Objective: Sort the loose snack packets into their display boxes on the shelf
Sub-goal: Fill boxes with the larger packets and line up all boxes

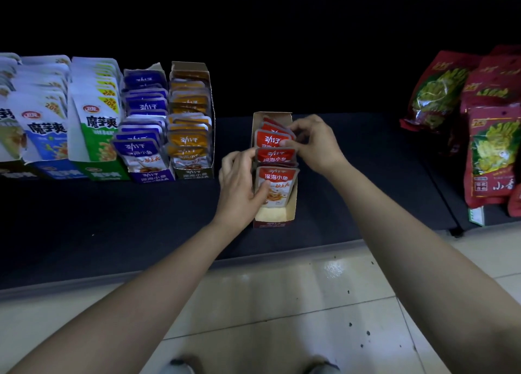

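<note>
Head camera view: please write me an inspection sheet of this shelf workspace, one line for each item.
Surface: dark shelf, dimly lit.
Job's things: red packets standing in a row inside an open red display box; a bare gap at the front of the box.
Clutter: nothing seen.
Grippers: left hand holds the front packets, thumb on the first one; right hand pinches packets at the rear.
Cables: nothing seen.
Surroundings: purple box and orange box of packets to the left, blue and green cartons beyond them; large red bags to the right; tiled floor below.
</note>
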Demonstrator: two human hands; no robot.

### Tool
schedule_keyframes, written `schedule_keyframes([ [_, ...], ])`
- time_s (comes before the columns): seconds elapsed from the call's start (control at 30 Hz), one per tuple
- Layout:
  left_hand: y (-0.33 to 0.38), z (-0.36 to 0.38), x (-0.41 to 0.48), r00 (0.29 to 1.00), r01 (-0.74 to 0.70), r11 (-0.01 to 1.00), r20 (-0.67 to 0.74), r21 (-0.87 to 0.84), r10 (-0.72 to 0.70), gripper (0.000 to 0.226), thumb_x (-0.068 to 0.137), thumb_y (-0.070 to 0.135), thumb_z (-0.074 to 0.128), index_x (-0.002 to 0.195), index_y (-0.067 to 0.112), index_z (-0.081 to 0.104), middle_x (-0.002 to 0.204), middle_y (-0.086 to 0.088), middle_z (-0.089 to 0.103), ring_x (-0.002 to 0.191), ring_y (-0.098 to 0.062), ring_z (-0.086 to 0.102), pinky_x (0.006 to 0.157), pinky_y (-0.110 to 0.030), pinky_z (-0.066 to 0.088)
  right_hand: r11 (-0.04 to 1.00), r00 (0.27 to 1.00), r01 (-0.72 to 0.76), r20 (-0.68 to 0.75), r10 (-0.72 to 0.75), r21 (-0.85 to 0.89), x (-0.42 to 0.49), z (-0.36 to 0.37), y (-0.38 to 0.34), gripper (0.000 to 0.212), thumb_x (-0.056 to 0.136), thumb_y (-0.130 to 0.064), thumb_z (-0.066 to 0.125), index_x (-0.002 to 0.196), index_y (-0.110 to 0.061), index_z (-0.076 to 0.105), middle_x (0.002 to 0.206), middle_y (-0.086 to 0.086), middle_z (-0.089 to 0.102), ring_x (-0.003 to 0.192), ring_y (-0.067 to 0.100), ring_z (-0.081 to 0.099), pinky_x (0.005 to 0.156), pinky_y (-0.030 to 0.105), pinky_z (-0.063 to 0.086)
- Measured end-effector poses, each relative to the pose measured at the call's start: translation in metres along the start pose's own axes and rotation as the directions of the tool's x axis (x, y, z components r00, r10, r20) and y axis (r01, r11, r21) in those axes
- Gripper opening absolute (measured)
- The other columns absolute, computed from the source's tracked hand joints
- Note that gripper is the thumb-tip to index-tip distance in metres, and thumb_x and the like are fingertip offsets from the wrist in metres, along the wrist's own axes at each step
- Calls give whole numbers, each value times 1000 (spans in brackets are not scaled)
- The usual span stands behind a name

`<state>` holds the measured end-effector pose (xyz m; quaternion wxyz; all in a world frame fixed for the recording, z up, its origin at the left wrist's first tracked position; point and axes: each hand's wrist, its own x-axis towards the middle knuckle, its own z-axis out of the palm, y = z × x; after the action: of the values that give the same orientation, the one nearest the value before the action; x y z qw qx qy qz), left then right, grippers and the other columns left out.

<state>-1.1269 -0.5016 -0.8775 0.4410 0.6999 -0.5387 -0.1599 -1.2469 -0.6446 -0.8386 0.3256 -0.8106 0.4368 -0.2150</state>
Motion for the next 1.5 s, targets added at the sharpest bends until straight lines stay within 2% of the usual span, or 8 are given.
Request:
schedule_keyframes([
  [0.4,-6,4,-1,998,-14,985,-61,169,25,58,84,40,53,132,9,44,127,-10,44,123,-18,28,104,-38,30,932,941,333,111,-319,-147,5,-7,1,20,91,-21,65,109,-13,69,109,-3,58,106,10,43,91,25,39],
  [0.57,-9,7,1,999,-26,988,-40,154,33,68,89,30,58,147,11,28,147,-9,28,136,-19,23,112,-32,18,982,987,100,107,-119,163,-2,-6,6,30,92,-14,64,122,-17,64,98,-7,67,80,0,59,77,22,53],
  [0.83,-9,14,1,999,2,994,35,113,-7,77,95,22,56,155,13,8,160,-5,7,146,-18,9,115,-30,8,888,961,-152,276,30,434,-43,4,7,44,97,-35,44,141,-40,42,132,2,40,123,3,41,97,16,40],
  [0.97,-12,11,5,999,6,997,51,71,-10,84,92,21,58,155,19,3,160,-4,4,147,-16,7,116,-32,11,995,938,40,339,-71,96,-45,1,7,84,80,-26,68,147,-45,21,135,-7,29,127,15,25,109,37,29],
  [1.13,-7,7,14,995,65,990,77,-128,-56,95,83,28,58,155,19,-3,159,-7,8,147,-15,12,117,-26,22,989,956,140,267,-123,-46,-29,1,1,72,86,-8,62,145,-34,31,130,-9,29,119,11,22,108,37,26],
  [1.27,-6,6,18,996,80,985,53,-154,-73,94,80,26,60,154,17,4,154,-8,13,142,-14,22,113,-27,32,975,960,215,194,-201,-54,-28,16,7,74,88,-3,54,150,-27,22,146,-7,25,133,8,18,114,38,21],
  [1.4,-5,6,23,994,96,984,72,-148,-86,98,81,22,64,152,26,-3,155,-9,11,142,-20,25,111,-43,38,969,967,171,156,-199,178,-27,34,11,93,90,-5,61,155,-22,-4,162,3,-11,145,-2,-8,110,8,21],
  [1.5,-4,6,29,987,134,983,103,-129,-121,97,85,-2,62,153,23,-3,156,-11,11,141,-22,27,107,-39,42,947,949,31,289,-128,319,-29,38,15,117,80,-6,71,151,-34,-18,160,2,4,147,13,16,112,38,40],
])
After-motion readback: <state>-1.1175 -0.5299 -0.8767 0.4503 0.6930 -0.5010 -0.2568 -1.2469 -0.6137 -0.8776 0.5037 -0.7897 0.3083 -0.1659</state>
